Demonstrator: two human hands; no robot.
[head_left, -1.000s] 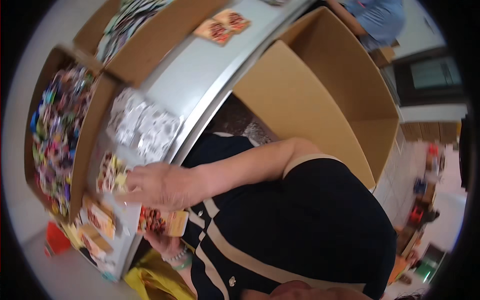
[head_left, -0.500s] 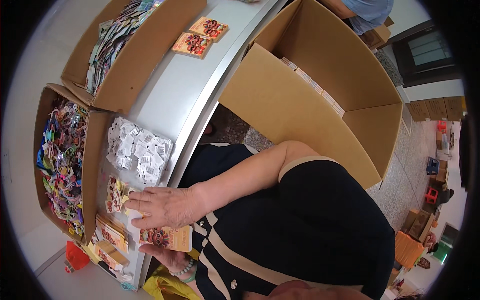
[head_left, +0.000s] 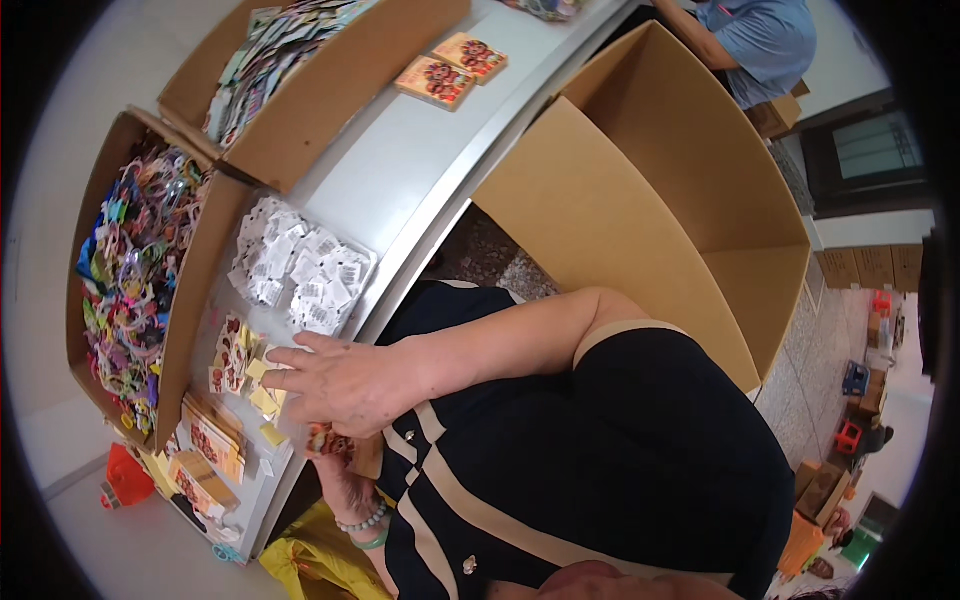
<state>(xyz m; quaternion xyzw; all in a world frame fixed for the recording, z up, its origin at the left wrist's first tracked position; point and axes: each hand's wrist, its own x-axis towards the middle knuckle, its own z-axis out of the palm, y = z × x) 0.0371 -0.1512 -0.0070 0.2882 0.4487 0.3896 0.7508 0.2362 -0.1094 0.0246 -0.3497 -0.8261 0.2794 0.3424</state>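
- While the person leans over the grey table (head_left: pixel 420 150), the right hand (head_left: pixel 335 380) lies flat with its fingers spread and apart, fingertips (head_left: pixel 275 357) resting on a small scatter of yellow and printed cards (head_left: pixel 250 375) at the table's near edge.
- Below it, the left hand (head_left: pixel 345 470) is mostly hidden under the right one — its wrist, with a bead bracelet (head_left: pixel 362 523) and a green band, comes up from the lower edge.
- It seems to be closed on a small packet with a red and orange print (head_left: pixel 328 440), held just under the right palm; how the fingers grip it I cannot tell.
- Just beyond the right fingertips sits a pile of small clear bags with white labels (head_left: pixel 300 270), touching the side of an open cardboard box.
- That cardboard box (head_left: pixel 190 290) is full of tangled, many-coloured bands (head_left: pixel 135 270).
- A second box (head_left: pixel 330 90), further along the table, holds flat printed packets.
- Two orange printed cards (head_left: pixel 452 68) lie side by side on the bare table beyond it, well apart from the hands.
- Stacked orange packets (head_left: pixel 210 450) lie at the table's near corner, just beside the hands.
- On the person's right stands a large empty carton (head_left: pixel 620 230) — open at the top, beside the table edge.
- Another person in a blue shirt (head_left: pixel 760 40) shows at the top rim.
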